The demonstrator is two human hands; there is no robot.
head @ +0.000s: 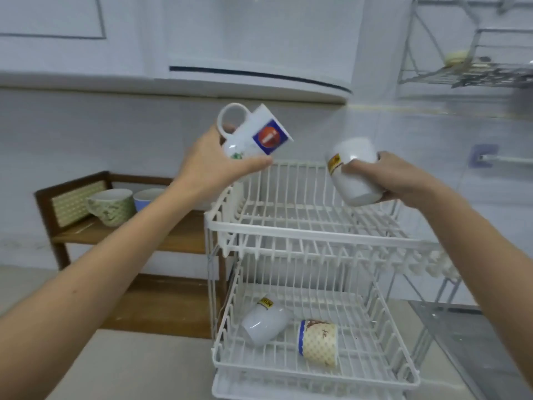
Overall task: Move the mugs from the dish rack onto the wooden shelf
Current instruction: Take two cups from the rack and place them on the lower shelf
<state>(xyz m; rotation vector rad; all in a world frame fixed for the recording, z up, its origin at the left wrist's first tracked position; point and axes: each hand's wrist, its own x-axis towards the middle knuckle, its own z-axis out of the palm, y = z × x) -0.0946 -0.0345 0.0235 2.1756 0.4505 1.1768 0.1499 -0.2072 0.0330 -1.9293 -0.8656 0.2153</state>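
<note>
The whole view is softened by motion blur, and the small print on each mug label cannot be read. The left hand's [210, 157] fingers are mostly hidden behind the printed mug [253, 134]; only the thumb along its lower side and a fingertip inside the handle loop are seen. That mug is gripped above the dish rack's [311, 229] upper tier, its long axis tilted, mouth up and to the right, handle up and to the left. The right hand [395, 177] is wrapped around a plain white mug [353, 171], fingers pressed over its far side, thumb across the near wall; the axis is tilted and the base end lies low, beneath the fingers. On the lower tier, two mugs are lying on their sides: a white mug [264, 321] and a patterned mug [318, 342]. Left of the left hand, a wooden shelf [127, 235] carries a green mug [112, 206] and a blue mug [145, 197], partly covered by the forearm. A pale counter [144, 370] and white tiled wall are noted.
</note>
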